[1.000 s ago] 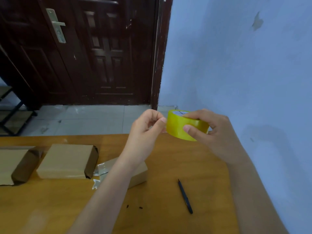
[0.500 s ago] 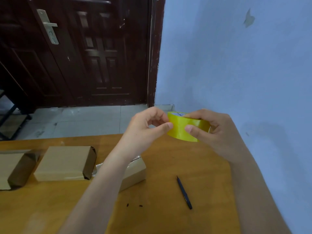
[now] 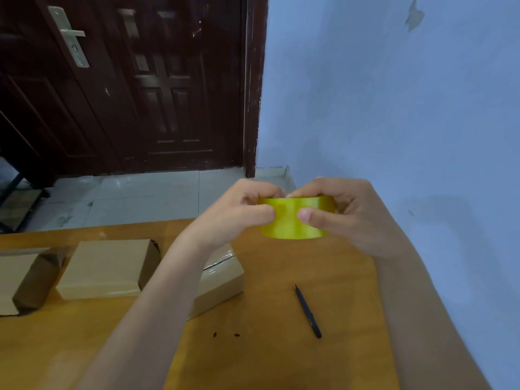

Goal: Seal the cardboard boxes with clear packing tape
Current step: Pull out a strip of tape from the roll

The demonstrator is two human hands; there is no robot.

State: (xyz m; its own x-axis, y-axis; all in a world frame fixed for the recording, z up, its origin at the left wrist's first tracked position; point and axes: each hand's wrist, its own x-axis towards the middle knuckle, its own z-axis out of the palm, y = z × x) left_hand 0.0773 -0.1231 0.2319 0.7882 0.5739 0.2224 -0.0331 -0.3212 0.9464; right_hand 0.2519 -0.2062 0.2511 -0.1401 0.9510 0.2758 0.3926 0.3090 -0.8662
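This looks like a plain room in a home or small back office used for packing parcels. A dark panelled wooden door (image 3: pixel 157 88) with a metal lever handle (image 3: pixel 71 38) fills the upper left of the frame, a pale tiled floor (image 3: pixel 126 198) runs below it, and a bare light-blue painted wall (image 3: pixel 394 108) with a chipped patch takes the right side. Along the bottom, an orange-brown wooden table (image 3: pixel 281 347) carries brown cardboard boxes (image 3: pixel 107 267) at lower left and a dark pen (image 3: pixel 308 311) toward the lower middle.

Yellow tape roll (image 3: pixel 292 220), tan boxes (image 3: pixel 107 266), orange-brown table (image 3: pixel 281 347), seemingly black pen (image 3: pixel 308 311).
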